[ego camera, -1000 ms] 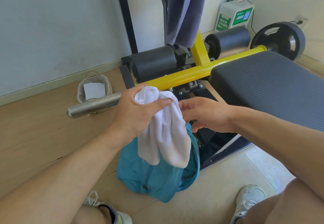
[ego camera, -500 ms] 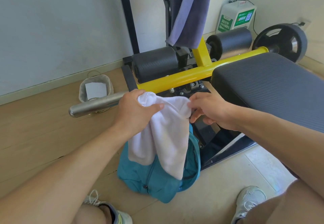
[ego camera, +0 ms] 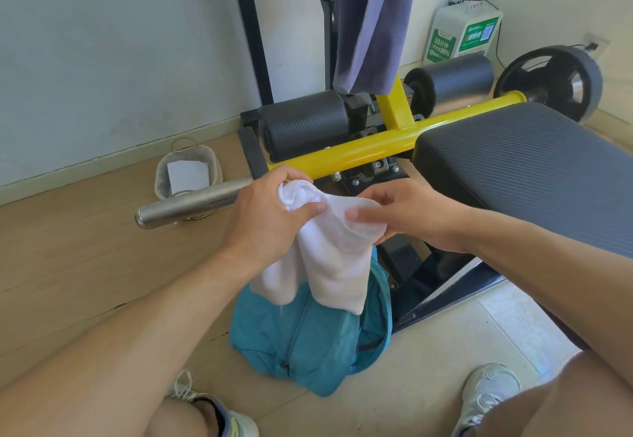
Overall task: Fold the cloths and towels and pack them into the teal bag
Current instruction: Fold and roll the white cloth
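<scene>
While the left hand [ego camera: 270, 212] is keeping its grip on the bunched top of the white towel [ego camera: 322, 251], the right hand [ego camera: 394, 212] has come in from a half-second ago and is now pinching the towel's right fold, thumb on the front, fingers curled behind. Both grips are clenching towel. The cloth is spreading wider between the hands than before, its two lobes hanging down over the mouth of the teal bag [ego camera: 308, 337], which is sitting on the floor between the person's shoes.

Behind the hands: a yellow frame bar [ego camera: 359, 152], a steel bar end [ego camera: 188, 205] sticking out left, a dark padded bench [ego camera: 524, 169] on the right. A purple towel [ego camera: 370, 22] is hanging from the rack above. A small grey basket [ego camera: 188, 171] is standing near the wall.

Both forearms are reaching forward from the lower corners, wrists level, hands close together above the bag.
</scene>
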`<act>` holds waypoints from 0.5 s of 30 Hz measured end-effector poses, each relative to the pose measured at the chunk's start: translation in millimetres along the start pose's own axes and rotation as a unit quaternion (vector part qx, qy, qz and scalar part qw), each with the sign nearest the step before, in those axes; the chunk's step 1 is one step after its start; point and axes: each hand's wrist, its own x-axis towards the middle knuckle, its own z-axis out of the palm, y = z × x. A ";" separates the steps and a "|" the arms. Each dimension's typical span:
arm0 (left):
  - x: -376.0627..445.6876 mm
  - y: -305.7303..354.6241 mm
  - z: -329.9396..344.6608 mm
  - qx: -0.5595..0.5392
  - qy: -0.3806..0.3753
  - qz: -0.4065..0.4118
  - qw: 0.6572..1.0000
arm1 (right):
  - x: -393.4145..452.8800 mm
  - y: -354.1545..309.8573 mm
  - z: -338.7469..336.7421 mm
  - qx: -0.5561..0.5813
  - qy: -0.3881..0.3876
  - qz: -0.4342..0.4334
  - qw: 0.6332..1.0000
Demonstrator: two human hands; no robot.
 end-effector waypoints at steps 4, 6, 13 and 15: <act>0.6 -1.0 -0.2 -0.006 -0.005 0.006 1.000 | -0.4 1.5 1.2 -0.111 -0.030 -0.024 0.993; 1.6 -0.7 -0.1 -0.004 -0.001 0.008 1.000 | -0.7 1.1 1.5 -0.114 -0.036 -0.034 0.992; 6.4 -0.3 -3.0 -0.038 0.050 -0.038 0.997 | 4.7 10.8 18.2 -0.234 0.001 -0.062 0.970; 8.2 -0.9 -4.9 -0.044 0.060 -0.042 0.996 | 8.4 11.5 17.5 -0.250 0.034 -0.071 0.965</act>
